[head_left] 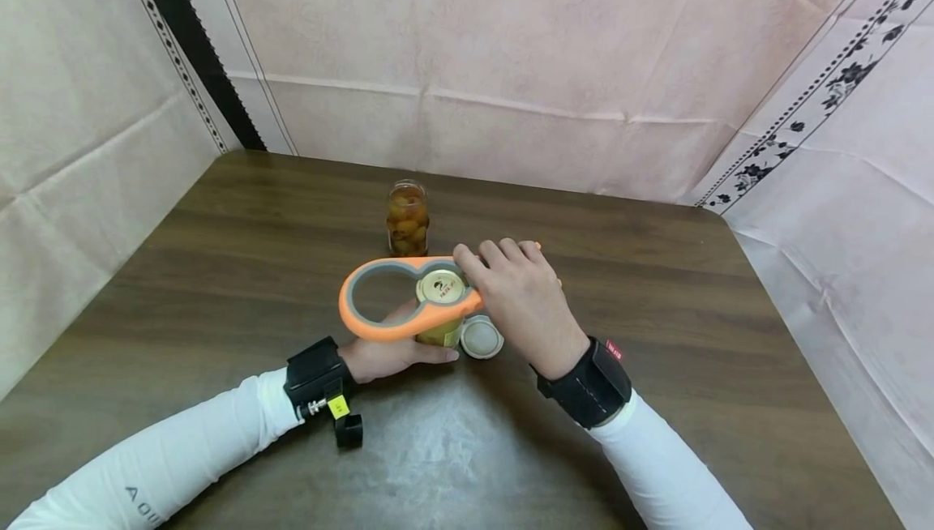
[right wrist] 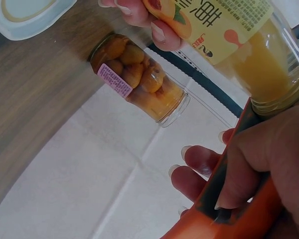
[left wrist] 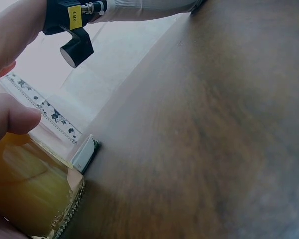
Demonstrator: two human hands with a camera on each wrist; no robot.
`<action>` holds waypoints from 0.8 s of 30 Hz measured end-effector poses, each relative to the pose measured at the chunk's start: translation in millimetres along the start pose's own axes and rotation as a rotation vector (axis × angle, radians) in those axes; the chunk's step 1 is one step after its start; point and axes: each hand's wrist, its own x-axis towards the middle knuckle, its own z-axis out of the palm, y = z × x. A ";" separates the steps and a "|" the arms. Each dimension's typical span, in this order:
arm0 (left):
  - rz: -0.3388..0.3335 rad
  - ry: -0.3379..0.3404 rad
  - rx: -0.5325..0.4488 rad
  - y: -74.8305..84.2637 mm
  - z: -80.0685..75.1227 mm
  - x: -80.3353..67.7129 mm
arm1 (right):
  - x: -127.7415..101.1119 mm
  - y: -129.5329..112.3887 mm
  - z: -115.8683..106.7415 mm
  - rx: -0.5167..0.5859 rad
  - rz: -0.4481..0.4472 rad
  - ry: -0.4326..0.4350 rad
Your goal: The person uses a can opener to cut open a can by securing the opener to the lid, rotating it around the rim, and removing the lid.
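Presently, items on the brown tabletop (head_left: 657,352), as I see them:

1. Yellow-labelled jar (head_left: 440,327), standing upright near the middle of the tabletop, gold lid on. My left hand (head_left: 387,356) grips its body from the near left side, fingers curled round the glass; the left wrist view shows my thumb against its amber side.

2. Orange jar opener (head_left: 397,295), a flat tool with grey-lined rings. Its smaller ring sits over the jar's lid; the large ring juts out to the left, over my left hand. My right hand (head_left: 521,299) holds the handle end, fingers (right wrist: 199,172) wrapped round the orange grip.

3. Loose white lid (head_left: 481,337), lying flat on the tabletop just beside the held jar, on its right.

4. Second jar (head_left: 407,218), lidless, filled with brownish-orange fruit, upright behind the first and apart from it.

5. Black wrist straps on both my arms, over white sleeves.

6. Pink patterned cloth (head_left: 511,52) hanging round the tabletop's edges.
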 end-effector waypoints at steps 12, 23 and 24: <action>0.019 0.013 0.028 -1.2 -0.4 1.0 | 1.5 0.2 -0.3 -0.003 -0.003 0.034; -0.010 0.001 0.046 1.5 0.1 0.0 | 1.5 1.6 -0.9 0.033 -0.006 0.010; -0.011 0.000 0.053 1.3 0.1 -0.2 | 1.5 1.7 -0.7 0.037 -0.008 0.012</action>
